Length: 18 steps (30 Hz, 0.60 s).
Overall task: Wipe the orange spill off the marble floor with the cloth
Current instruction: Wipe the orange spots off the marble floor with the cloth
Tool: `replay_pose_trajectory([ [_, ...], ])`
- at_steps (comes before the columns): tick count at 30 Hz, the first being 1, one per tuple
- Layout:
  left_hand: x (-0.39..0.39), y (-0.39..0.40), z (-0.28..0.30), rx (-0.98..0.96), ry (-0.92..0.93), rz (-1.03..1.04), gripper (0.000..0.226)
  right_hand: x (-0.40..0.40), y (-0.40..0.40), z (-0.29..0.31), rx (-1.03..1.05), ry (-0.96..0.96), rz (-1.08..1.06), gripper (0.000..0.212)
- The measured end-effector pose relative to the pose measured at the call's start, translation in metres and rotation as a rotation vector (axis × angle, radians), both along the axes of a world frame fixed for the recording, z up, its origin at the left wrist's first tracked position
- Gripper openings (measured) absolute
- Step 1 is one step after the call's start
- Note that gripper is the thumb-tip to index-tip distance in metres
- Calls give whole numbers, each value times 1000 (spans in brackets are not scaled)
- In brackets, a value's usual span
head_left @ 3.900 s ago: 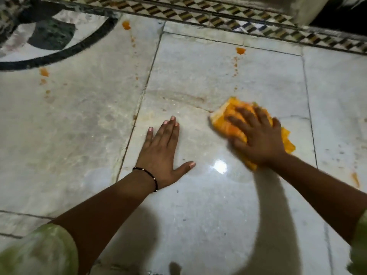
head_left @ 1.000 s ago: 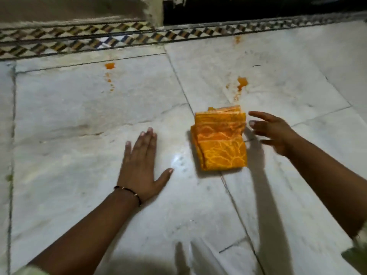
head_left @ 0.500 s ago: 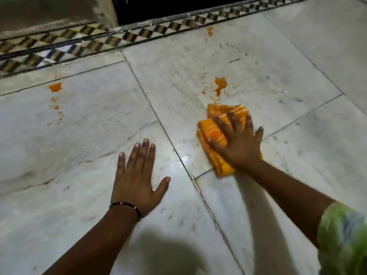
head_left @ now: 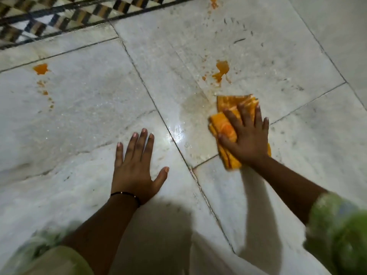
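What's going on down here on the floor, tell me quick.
A person is wiping orange spill off the marble floor. The right hand presses a folded orange cloth flat on the tile, just short of an orange splotch not yet wiped. The left hand rests flat for support. Another orange patch sits far left, also untouched.

**Indoor marble floor, likely a home or hall**

Down at floor level here, indoors under dim light. Big pale marble slabs [head_left: 83,108] run across the view, dark thin joints [head_left: 145,86] between them, one glossy patch throwing back a lamp's glare [head_left: 174,133]. Along the top edge runs a patterned border [head_left: 59,16] of black, white and brown inlay: decorative flooring, though which room cannot be told.
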<state>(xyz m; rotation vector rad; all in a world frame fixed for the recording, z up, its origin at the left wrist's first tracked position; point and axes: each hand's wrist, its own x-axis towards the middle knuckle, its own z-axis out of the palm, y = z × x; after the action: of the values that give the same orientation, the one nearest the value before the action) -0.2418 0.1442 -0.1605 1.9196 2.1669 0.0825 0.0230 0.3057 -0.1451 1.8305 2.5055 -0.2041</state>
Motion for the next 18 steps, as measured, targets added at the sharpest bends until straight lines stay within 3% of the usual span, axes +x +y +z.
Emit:
replay_pose_trajectory([
  [3,0,-1,-2,17,-16,18,85,-54,33,-3,-28,-51,-116,84],
  [7,-1,1,-2,28,-16,18,85,-76,-16,-3,-30,-90,333,86],
  [10,-1,0,-1,23,-20,16,84,-27,-66,1,-90,-94,454,81],
  [15,-1,-2,2,0,-21,9,83,30,-58,27,-419,-215,205,81],
  [18,0,-2,1,2,-13,7,83,13,-42,26,-427,-134,38,79],
])
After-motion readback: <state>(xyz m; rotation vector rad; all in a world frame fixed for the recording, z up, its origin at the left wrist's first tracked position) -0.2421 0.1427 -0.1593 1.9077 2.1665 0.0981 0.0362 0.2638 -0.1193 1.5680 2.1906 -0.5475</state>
